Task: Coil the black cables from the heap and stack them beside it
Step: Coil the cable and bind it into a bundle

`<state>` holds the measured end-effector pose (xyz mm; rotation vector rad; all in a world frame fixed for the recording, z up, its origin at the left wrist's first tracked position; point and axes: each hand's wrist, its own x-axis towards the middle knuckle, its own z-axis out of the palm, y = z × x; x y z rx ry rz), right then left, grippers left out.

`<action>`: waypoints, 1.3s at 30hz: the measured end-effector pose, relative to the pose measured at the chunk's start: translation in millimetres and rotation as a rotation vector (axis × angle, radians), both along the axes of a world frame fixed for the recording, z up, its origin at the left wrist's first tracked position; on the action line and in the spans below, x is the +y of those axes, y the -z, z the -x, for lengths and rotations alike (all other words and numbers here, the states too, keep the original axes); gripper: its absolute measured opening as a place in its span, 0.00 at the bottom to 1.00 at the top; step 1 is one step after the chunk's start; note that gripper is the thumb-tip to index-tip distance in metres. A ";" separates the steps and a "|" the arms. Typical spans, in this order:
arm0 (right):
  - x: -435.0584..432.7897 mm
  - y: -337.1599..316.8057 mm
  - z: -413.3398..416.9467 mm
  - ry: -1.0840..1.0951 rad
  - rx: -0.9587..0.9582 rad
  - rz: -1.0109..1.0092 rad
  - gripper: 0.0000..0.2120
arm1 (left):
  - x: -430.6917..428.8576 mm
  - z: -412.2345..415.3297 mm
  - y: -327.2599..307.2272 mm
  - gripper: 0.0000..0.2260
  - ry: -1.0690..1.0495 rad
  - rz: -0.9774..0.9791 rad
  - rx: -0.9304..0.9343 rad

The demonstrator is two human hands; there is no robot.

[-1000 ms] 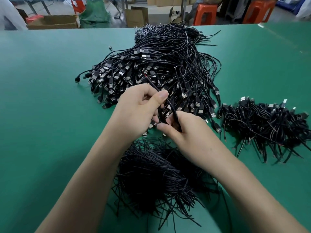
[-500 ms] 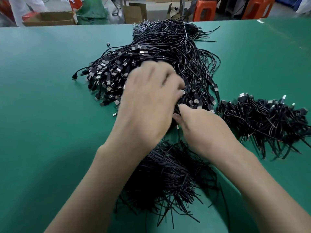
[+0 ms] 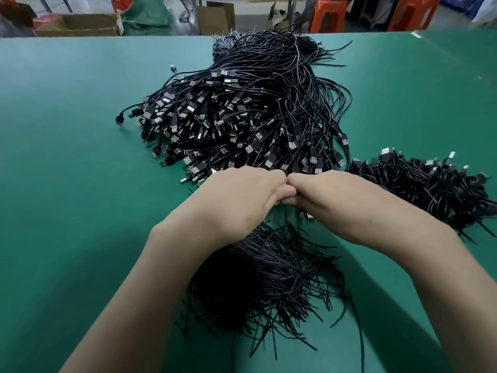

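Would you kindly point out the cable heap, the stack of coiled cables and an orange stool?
cable heap (image 3: pixel 255 117): head view, its plug-covered middle.
stack of coiled cables (image 3: pixel 430 184): head view, its centre.
orange stool (image 3: pixel 326 6): head view, its top.

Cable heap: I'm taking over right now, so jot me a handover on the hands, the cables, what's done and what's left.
Left hand and right hand: knuckles together at the near edge of the cable heap, fingers curled; what they grip is hidden.
Coiled cables: stacked right of the heap, so some are done.
To do: most of the heap remains uncoiled.
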<state>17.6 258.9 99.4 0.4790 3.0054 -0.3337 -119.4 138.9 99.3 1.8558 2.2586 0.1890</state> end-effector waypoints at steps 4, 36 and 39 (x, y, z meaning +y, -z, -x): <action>7.0 -13.0 -10.5 0.085 0.177 0.324 0.13 | -4.1 9.0 1.0 0.16 -0.018 -0.141 -0.244; -18.2 -3.4 19.5 0.300 0.992 1.042 0.18 | -3.6 2.2 -8.9 0.18 -0.051 -0.463 -0.927; -24.3 -5.6 17.8 0.236 0.828 1.233 0.19 | -1.4 2.3 -4.5 0.14 0.001 -0.481 -0.955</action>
